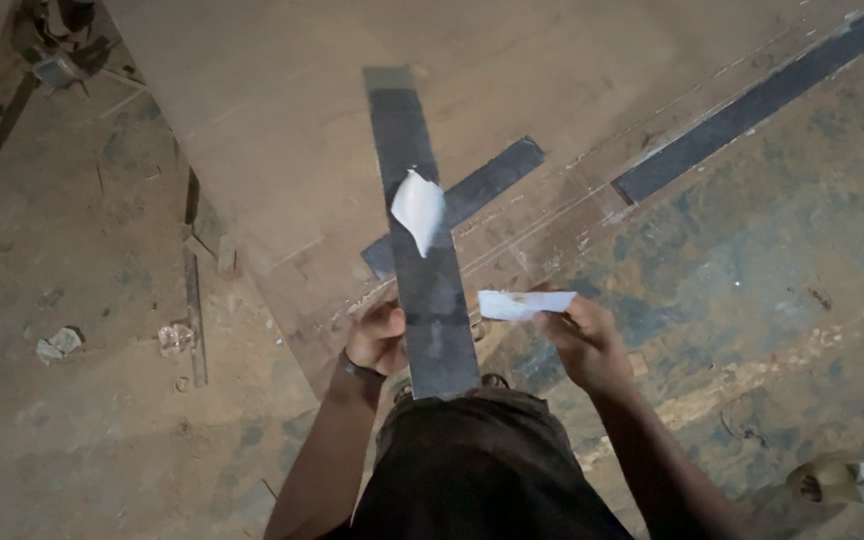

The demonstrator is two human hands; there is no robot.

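A long dark flat strip (422, 240) runs away from me over a large wooden board (282, 120). My left hand (377, 338) grips the strip's near end from the left side. A small white scrap (418, 208) sits on the strip about halfway along it. My right hand (584, 338) pinches a white strip of paper (522, 304) just right of the dark strip. A dark band circles my left wrist.
A shorter dark strip (482, 192) lies crosswise under the long one. Another dark strip (752, 105) lies along the board's right edge. Crumpled scraps (60, 343) and thin wood offcuts (195, 310) litter the dusty floor at left. Another person's sandalled foot (832, 485) is at lower right.
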